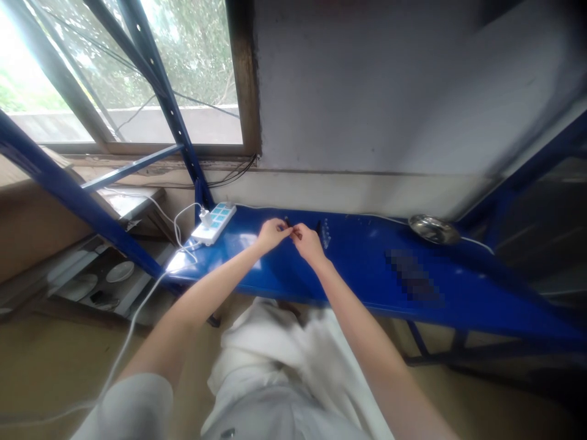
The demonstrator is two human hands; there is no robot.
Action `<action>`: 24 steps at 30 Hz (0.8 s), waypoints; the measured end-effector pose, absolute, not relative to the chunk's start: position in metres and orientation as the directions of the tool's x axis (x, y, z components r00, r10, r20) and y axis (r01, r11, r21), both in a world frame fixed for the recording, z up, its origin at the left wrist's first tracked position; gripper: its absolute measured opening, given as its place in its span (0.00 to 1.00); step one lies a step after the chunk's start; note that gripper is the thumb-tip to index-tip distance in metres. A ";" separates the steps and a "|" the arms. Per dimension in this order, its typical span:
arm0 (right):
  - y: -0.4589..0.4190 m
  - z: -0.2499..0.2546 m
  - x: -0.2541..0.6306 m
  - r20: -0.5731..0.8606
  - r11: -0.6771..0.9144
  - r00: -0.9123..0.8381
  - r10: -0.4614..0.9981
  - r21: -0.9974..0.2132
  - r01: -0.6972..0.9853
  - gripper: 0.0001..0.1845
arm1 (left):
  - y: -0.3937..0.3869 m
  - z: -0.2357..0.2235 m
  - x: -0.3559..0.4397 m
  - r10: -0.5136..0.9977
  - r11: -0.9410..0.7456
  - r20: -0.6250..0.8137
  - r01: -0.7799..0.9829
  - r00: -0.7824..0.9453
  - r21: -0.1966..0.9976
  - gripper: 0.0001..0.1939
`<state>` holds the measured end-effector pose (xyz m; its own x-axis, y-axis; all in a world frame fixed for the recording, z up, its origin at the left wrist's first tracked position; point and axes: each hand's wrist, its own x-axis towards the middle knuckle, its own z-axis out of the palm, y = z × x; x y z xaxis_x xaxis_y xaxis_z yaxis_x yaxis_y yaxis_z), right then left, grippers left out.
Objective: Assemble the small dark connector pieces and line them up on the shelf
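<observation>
Over the blue table (353, 269), my left hand (274, 235) and my right hand (306, 239) meet fingertip to fingertip. Both are closed in a pinch around something small and dark, mostly hidden by the fingers and too small to name. Just right of my right hand lies a row of small clear plastic pieces (326, 234), with a thin dark item beside it, partly behind the hand.
A white power strip (214, 225) with a plug and cable sits at the table's left end. Toward the right are a shiny metal dish (433, 229) and a blurred-out dark object (413, 276). Blue rack posts (158, 79) stand at the left, before a window.
</observation>
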<state>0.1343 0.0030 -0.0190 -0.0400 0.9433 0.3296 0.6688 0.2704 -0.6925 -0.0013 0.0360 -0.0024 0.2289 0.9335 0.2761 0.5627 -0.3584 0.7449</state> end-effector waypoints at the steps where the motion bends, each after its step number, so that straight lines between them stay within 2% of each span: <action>1: 0.003 -0.021 0.134 0.326 0.271 -0.038 0.945 -0.708 0.652 0.08 | 0.039 -0.007 -0.001 0.940 -0.340 0.271 0.567 0.206 0.750 0.10; 4: 0.003 -0.027 0.133 0.306 0.252 -0.019 0.952 -0.747 0.615 0.11 | 0.053 -0.025 -0.005 0.955 -0.287 0.269 0.621 0.125 0.729 0.10; 10: -0.004 -0.035 0.144 0.248 0.194 0.013 0.969 -0.788 0.584 0.14 | 0.081 -0.066 -0.024 0.960 -0.115 0.272 0.805 -0.060 0.582 0.08; 17: -0.011 -0.036 0.156 0.243 0.172 0.045 0.969 -0.796 0.581 0.14 | 0.086 -0.089 -0.032 0.974 -0.024 0.210 0.889 -0.082 0.457 0.08; 24: -0.012 -0.039 0.160 0.261 0.170 0.076 0.962 -0.798 0.579 0.12 | 0.089 -0.094 -0.030 0.980 0.048 0.151 0.889 -0.130 0.455 0.08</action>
<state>0.1604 -0.0123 -0.0391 0.0763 0.9623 0.2610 0.5787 0.1705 -0.7975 -0.0302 0.0893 -0.0939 -0.1305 0.9799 0.1508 0.8891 0.0483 0.4551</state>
